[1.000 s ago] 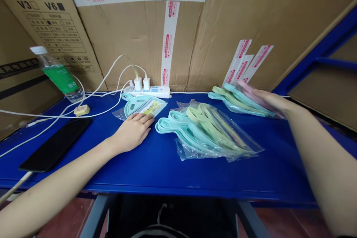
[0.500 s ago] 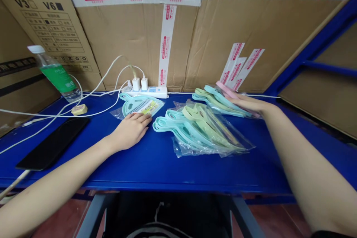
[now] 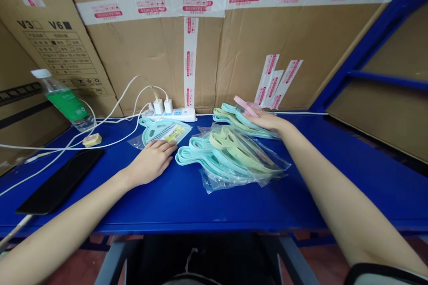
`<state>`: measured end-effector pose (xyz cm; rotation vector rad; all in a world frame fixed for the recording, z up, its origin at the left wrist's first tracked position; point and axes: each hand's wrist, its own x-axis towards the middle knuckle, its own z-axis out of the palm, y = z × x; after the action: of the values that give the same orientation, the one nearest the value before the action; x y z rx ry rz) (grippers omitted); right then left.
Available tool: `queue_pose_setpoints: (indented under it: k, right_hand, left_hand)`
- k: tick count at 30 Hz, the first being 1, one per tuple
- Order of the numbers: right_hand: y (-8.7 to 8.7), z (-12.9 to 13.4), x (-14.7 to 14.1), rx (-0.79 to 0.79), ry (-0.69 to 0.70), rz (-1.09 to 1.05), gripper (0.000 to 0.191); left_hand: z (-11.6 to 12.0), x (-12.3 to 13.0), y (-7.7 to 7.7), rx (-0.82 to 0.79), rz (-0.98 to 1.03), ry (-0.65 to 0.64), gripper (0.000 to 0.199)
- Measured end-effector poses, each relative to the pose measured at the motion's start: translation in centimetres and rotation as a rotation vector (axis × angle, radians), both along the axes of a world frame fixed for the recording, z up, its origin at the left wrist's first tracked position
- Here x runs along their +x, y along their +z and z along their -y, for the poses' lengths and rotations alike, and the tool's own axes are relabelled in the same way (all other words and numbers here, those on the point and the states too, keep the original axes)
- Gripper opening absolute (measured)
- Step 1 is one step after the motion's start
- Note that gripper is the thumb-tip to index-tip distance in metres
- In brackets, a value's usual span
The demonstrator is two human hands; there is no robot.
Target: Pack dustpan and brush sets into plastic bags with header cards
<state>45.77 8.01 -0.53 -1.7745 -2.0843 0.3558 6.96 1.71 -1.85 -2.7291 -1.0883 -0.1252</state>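
Note:
My left hand lies flat, fingers stretched out, over the near edge of a light blue dustpan-and-brush set in clear wrapping with a yellow label. At the back, my right hand is around the wide part of a pink dustpan set, whose handle points up and left; some fingers are hidden. The pink set is on top of a pile of blue and green dustpan sets. Between my hands, nearer me, is a larger overlapping pile of bagged blue and green sets.
A white power strip with plugged chargers and loose cables stands against the cardboard wall. On the left are a tilted water bottle, a small yellowish block and a black phone. A blue frame borders the right.
My right hand has moved left with the pink set, and the pile beneath has shifted left towards the front pile. My left hand stays on the blue set. The camera view has shifted slightly.

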Motion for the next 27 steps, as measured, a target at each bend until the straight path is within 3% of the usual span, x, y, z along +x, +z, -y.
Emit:
queue_pose_setpoints:
  k: [4,6,7,10,14,20,23,27]
  right_hand:
    - [0.5,0.4,-1.5,0.015,-0.007,-0.024,0.071]
    - [1.3,1.6,-1.8,0.043,0.091,-0.039,0.067]
    - [1.7,2.3,-1.7,0.058,0.208,-0.059,0.068]
    - [2.5,4.1,-0.3,-0.027,0.321,-0.061,0.088]
    - [2.0,4.5,1.3,-0.097,0.272,-0.043,0.111]
    - [1.4,3.9,0.8,-0.056,0.297,-0.019,0.108]
    - [1.3,3.7,0.8,-0.07,0.263,0.036,0.109]
    - [0.9,3.2,1.1,-0.086,0.22,0.064,0.109]
  left_hand:
    - [0.2,0.2,0.3,-0.037,0.033,0.016,0.04]
    - [0.4,0.3,0.4,-0.038,0.063,0.021,0.039]
    - [0.5,0.3,0.5,-0.033,0.08,0.021,0.039]
    - [0.9,0.5,0.6,-0.024,0.134,-0.003,0.042]
    - [1.4,0.7,0.8,-0.026,0.248,-0.004,0.04]
    - [1.7,0.7,1.2,-0.057,0.37,-0.072,0.042]
    - [2.1,0.8,2.1,0.022,0.456,-0.071,0.04]
    - [5.3,1.0,3.2,0.111,0.585,-0.087,0.025]
